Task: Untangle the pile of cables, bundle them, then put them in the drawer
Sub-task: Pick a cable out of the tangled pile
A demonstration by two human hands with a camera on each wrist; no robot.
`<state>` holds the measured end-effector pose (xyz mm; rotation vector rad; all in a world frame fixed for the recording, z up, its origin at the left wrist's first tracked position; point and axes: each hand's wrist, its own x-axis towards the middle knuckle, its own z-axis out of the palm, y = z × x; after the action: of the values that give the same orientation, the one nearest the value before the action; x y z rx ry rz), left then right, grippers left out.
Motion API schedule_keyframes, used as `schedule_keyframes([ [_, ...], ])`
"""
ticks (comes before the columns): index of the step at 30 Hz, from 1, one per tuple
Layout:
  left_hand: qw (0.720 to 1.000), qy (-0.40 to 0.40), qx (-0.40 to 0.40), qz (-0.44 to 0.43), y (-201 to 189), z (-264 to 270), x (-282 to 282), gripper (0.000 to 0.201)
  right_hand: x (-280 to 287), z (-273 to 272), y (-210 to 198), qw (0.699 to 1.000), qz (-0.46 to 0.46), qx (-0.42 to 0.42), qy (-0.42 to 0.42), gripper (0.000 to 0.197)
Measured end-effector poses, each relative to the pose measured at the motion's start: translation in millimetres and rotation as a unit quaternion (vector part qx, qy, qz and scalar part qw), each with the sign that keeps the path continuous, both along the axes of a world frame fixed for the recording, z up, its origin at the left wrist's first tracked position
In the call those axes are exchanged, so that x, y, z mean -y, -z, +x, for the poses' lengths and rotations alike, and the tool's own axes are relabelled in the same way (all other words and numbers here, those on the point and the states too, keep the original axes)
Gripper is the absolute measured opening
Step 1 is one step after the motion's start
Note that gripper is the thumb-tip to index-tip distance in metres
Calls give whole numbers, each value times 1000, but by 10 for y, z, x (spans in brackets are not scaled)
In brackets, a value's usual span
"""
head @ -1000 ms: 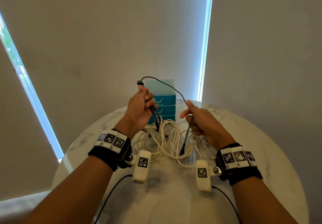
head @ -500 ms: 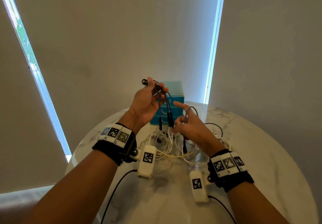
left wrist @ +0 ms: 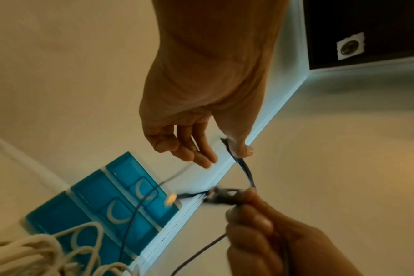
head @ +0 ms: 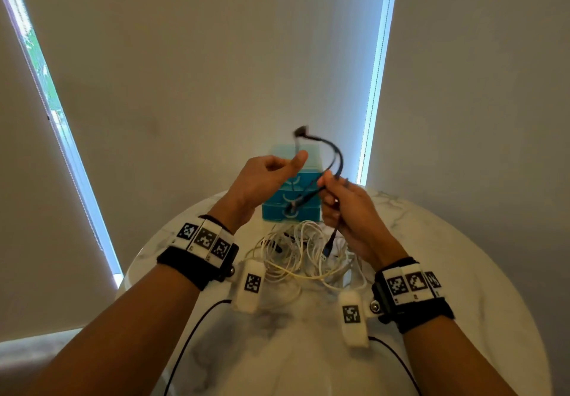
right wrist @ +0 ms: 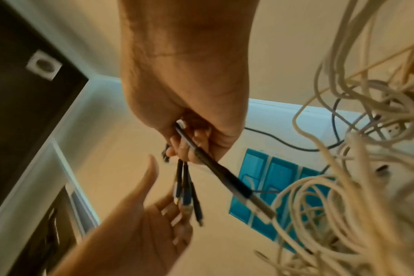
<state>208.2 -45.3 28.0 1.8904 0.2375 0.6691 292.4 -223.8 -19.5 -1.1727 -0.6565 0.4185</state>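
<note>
Two hands are raised over a round marble table (head: 462, 272), working a black cable (head: 334, 156) clear of the pile. The right hand (head: 348, 210), at about 1 o'clock from the table's middle, has its fingers curled tightly round the doubled black cable, whose plugs hang out below the fist (right wrist: 189, 196). The left hand (head: 262, 179), at about 11 o'clock, is mostly open: fingers (left wrist: 194, 155) loosely extended and holding nothing, the thumb touching the cable's upper loop, though whether it pins it I cannot tell. A tangle of white cables (head: 302, 253) lies on the table at 12 o'clock, below and between the hands. Behind it, against the wall, stands a small blue drawer unit (head: 277, 213), its drawers closed
</note>
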Motion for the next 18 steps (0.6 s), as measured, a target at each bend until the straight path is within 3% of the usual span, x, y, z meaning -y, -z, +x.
schedule_keyframes([
  [3,994,30,-71,72,87,-34,58,63,69,147,-155,989,115,-89,20,27],
  [6,963,119,-180,159,171,-62,175,63,101,224,-306,975,164,-148,27,27],
  [11,949,211,-156,176,231,-32,396,47,61,244,-374,980,134,-146,29,27],
  [15,948,225,-110,196,171,-37,404,25,103,272,-379,985,87,-139,48,27],
  [18,945,232,-128,191,124,-80,427,31,99,254,-410,985,85,-138,57,28],
])
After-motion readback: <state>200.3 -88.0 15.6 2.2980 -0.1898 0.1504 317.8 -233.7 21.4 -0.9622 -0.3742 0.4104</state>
